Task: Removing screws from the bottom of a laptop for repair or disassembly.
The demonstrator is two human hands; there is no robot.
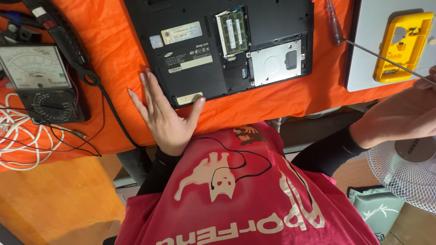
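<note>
Left hand [164, 115] lies flat and spread wide on the upturned black laptop [190, 50], pinning its corner at about 7 o'clock. Right hand [404, 115] at 3 o'clock holds a long screwdriver [337, 28]. I'd keep that palm pressing so nothing slides on the orange cloth [113, 54]

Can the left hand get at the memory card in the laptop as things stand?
Probably yes: the left hand lies flat on the laptop corner, holding nothing, and the memory card sits uncovered in its open bay with nothing between.
</note>
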